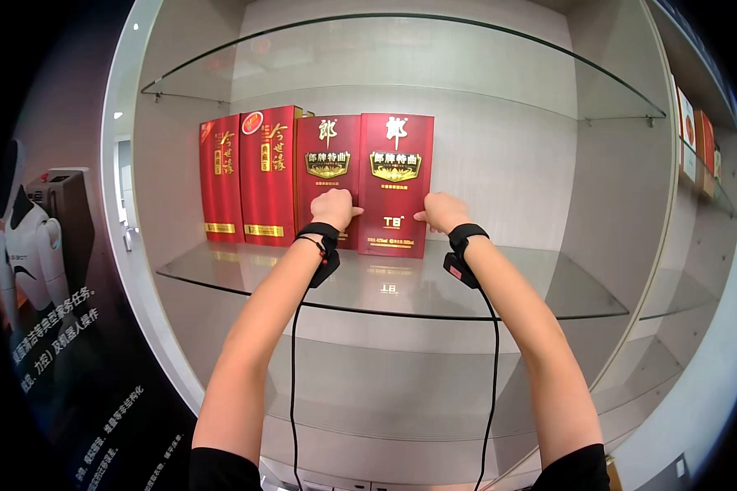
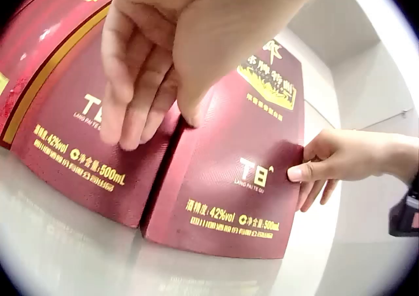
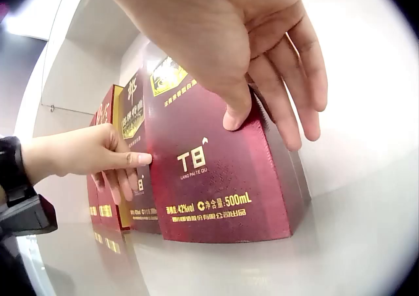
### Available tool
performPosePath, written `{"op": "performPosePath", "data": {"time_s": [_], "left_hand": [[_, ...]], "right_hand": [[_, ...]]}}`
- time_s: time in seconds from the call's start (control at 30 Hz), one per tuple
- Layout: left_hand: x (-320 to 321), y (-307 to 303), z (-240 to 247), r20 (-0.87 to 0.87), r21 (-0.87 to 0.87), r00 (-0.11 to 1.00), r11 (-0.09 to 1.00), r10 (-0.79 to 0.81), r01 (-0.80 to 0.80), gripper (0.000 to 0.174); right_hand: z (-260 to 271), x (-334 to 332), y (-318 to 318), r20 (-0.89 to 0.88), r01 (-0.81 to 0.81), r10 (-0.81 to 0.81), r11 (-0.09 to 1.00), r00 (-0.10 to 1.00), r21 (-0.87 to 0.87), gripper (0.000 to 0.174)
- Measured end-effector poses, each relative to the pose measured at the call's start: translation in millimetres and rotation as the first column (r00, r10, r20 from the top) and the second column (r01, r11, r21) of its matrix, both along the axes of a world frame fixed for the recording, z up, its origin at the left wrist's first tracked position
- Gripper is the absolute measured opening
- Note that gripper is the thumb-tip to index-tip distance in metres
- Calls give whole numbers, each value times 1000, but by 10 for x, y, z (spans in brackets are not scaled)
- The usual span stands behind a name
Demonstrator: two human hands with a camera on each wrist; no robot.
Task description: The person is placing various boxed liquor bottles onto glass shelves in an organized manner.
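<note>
A dark red liquor box (image 1: pixel 395 180) with gold lettering stands upright at the right end of a row on a glass shelf. My right hand (image 1: pixel 445 213) is at its right edge; in the right wrist view the thumb (image 3: pixel 237 112) lies on the front face and the fingers reach along the side. On the other side, my left hand (image 1: pixel 333 211) has its thumb at the box's left edge. Its other fingers (image 2: pixel 134 112) extend loosely in front of the matching dark red box (image 1: pixel 329 147) beside it. A narrow gap separates these two boxes at the bottom.
Two brighter red boxes, one (image 1: pixel 268 180) next to the matching box and another (image 1: pixel 221 184) at the far left, continue the row. Another glass shelf (image 1: pixel 401 49) spans above. The lower shelf's front edge (image 1: pixel 385 311) lies below my wrists. Black cables (image 1: pixel 293 385) hang from both wrist cameras.
</note>
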State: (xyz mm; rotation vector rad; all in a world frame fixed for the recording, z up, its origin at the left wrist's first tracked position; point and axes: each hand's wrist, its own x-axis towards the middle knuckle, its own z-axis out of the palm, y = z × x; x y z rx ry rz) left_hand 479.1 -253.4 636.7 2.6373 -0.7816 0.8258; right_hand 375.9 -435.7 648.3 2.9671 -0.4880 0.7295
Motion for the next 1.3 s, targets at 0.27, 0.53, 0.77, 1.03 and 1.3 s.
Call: {"op": "performPosePath", "data": {"time_s": [0.27, 0.53, 0.77, 1.03, 1.3], "left_hand": [[377, -71, 66, -187, -4, 980, 998, -61, 61, 49], [313, -96, -48, -9, -51, 999, 998, -45, 44, 47], [183, 91, -175, -228, 103, 954, 970, -194, 222, 64], [-895, 1287, -281, 1, 69, 903, 901, -429, 428, 33], [-2626, 2511, -1313, -75, -190, 820, 816, -567, 547, 18]], "right_hand": [[143, 205, -61, -108, 29, -28, 1000, 994, 5, 30], [43, 303, -17, -3, 130, -133, 972, 991, -197, 30], [-137, 543, -43, 215, 275, -217, 916, 952, -293, 19], [-180, -67, 24, 263, -58, 117, 973, 958, -221, 31], [-596, -1610, 1040, 342, -531, 552, 832, 761, -161, 17]]}}
